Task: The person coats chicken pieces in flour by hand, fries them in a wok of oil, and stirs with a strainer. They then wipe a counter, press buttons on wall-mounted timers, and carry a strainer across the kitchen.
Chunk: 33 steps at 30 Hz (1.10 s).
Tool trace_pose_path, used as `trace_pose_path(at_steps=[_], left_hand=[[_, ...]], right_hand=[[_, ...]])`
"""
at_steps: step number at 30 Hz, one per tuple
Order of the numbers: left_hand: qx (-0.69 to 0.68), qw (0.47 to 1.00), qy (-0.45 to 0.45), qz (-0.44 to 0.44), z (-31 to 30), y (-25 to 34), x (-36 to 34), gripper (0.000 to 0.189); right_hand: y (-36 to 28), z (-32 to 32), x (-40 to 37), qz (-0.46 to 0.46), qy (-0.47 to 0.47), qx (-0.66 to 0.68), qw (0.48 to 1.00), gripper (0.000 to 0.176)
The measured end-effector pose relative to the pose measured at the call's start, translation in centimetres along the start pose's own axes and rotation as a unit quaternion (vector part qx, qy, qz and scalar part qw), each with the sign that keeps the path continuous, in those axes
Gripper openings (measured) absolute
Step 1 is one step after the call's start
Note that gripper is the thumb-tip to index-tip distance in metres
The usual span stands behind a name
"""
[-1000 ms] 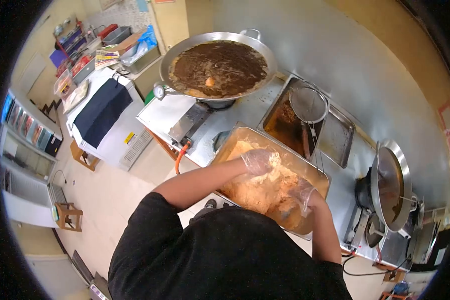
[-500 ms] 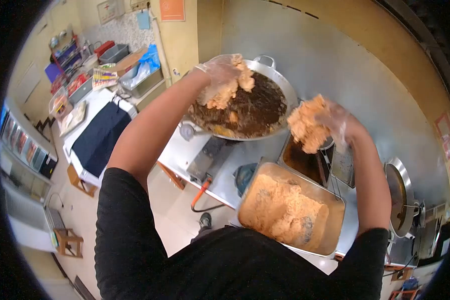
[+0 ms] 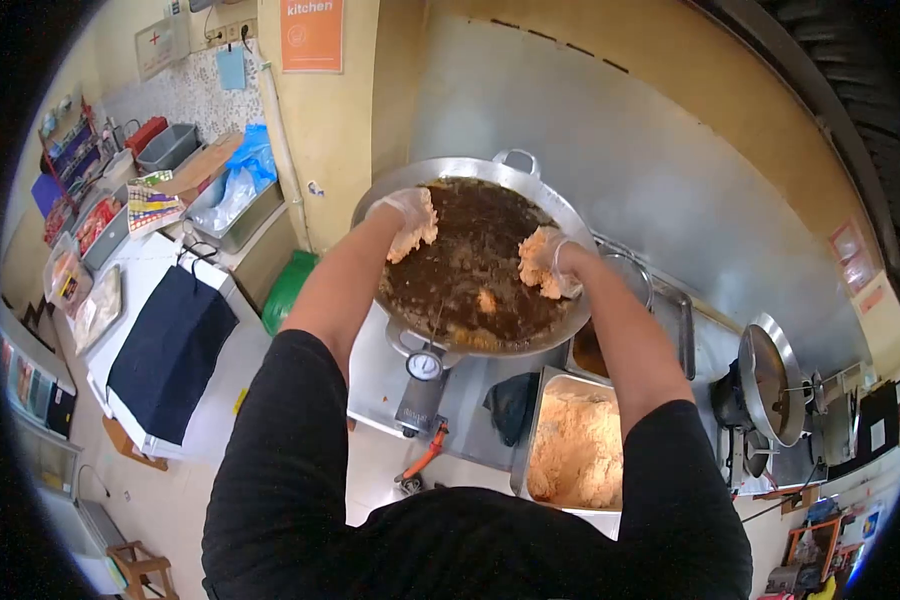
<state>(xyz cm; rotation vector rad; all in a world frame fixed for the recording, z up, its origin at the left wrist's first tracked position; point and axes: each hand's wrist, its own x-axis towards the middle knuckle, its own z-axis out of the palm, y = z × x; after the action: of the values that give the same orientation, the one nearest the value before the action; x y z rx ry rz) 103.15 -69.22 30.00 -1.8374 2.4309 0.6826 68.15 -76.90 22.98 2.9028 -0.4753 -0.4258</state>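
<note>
Thin clear gloves cover both my hands. My left hand [image 3: 402, 206] is closed around a craggy, flour-coated breaded chicken piece [image 3: 423, 232] above the left side of a wide metal wok [image 3: 475, 168]. Over the wok's right side, my right hand [image 3: 567, 267] grips another breaded chicken piece [image 3: 536, 262], held low near the rim. Dark oil [image 3: 470, 235] fills the wok, with bubbles and a small orange lump [image 3: 486, 300] at the surface. The coating hides what is inside each piece. A dial thermometer [image 3: 424, 366] hangs at the wok's near edge.
Close to my body stands a metal tray [image 3: 527, 460] of orange-tinted breading [image 3: 575, 445], partly behind my right arm. A second wok [image 3: 767, 385] sits at far right. On the left, a white table [image 3: 210, 380] carries a dark cloth [image 3: 175, 350]. An orange hose [image 3: 425, 455] runs below the wok.
My right hand has carried its breaded piece leftward from beside the wok to over the oil. My left hand has shifted to the wok's left side, still holding its piece. The view has shifted.
</note>
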Motion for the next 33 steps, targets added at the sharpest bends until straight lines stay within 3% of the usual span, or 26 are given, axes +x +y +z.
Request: trace_pose_path(at_steps=[1,2,4,8,10,12,14,16,17,18,19,20,22,24,26,28,30,31,33], left_hand=[[0.123,0.991,-0.007,0.058,0.6,-1.1,1.7,0.014],[0.255,0.96,0.002,0.117,1.2,-2.2,3.5,0.016],[0.453,0.872,0.026,0.184,0.9,-1.4,3.1,0.022],[0.149,0.981,0.1,0.072,1.9,-4.9,8.9,0.025],[-0.002,0.984,0.176,0.022,0.6,-4.8,10.6,0.027],[-0.067,0.978,0.199,0.003,-1.5,-3.3,10.6,0.031],[0.103,0.96,0.259,0.02,-5.0,2.7,5.4,0.032],[0.192,0.933,0.28,0.12,-6.6,2.7,7.0,0.038],[0.101,0.925,0.288,0.225,-7.8,1.7,8.6,0.044],[0.415,0.659,0.505,0.372,-7.7,-0.1,12.2,0.041],[0.226,0.833,0.403,0.304,-7.0,5.8,9.1,0.038],[0.033,0.943,0.261,0.204,-8.1,11.8,3.9,0.036],[0.268,0.905,0.227,0.24,-6.3,17.3,2.5,0.038],[-0.004,0.901,0.113,0.418,-1.1,25.1,-2.2,0.04],[-0.1,0.894,0.018,0.436,6.8,30.9,-4.9,0.035],[-0.095,0.863,-0.073,0.491,15.8,33.6,-5.3,0.037],[-0.009,0.921,-0.26,0.29,25.5,34.5,-5.0,0.036],[0.063,0.917,-0.353,0.173,29.6,35.5,-5.4,0.036],[0.151,0.913,-0.313,0.215,36.2,34.3,-7.0,0.035]], right_hand=[[1.4,2.3,0.2,-0.031,0.065,-0.004,0.997,0.034],[0.8,2.0,-0.2,0.064,0.037,0.11,0.991,0.037],[-1.4,-0.5,-1.2,0.307,0.068,0.398,0.862,0.043],[-4.0,-7.4,-3.1,0.395,0.175,0.476,0.766,0.055],[-5.5,-13.0,-4.4,0.396,0.212,0.495,0.744,0.054],[-0.5,-9.6,-5.8,0.426,0.202,0.427,0.772,0.05],[-2.3,-11.8,-10.5,0.393,0.247,0.414,0.783,0.047],[-4.9,-13.7,-15.6,0.381,0.223,0.444,0.78,0.046],[-5.9,-13.3,-18.6,0.359,0.234,0.483,0.764,0.046],[-7.5,-11.9,-21.9,0.342,0.245,0.522,0.742,0.047],[-9.7,-10.3,-25.0,0.353,0.241,0.511,0.746,0.048],[-11.6,-9.1,-27.8,0.363,0.235,0.495,0.754,0.049],[-15.2,-4.4,-33.4,0.399,0.178,0.507,0.743,0.051],[-17.5,4.2,-38.1,0.432,0.084,0.546,0.713,0.049],[-21.2,11.3,-41.0,0.451,0.006,0.56,0.695,0.052],[-24.8,17.2,-42.3,0.455,-0.056,0.56,0.689,0.055],[-28.0,22.0,-42.2,0.444,-0.088,0.556,0.697,0.058],[-29.3,24.0,-41.6,0.434,-0.083,0.552,0.707,0.06],[-30.9,26.7,-40.3,0.414,-0.057,0.534,0.735,0.063]])
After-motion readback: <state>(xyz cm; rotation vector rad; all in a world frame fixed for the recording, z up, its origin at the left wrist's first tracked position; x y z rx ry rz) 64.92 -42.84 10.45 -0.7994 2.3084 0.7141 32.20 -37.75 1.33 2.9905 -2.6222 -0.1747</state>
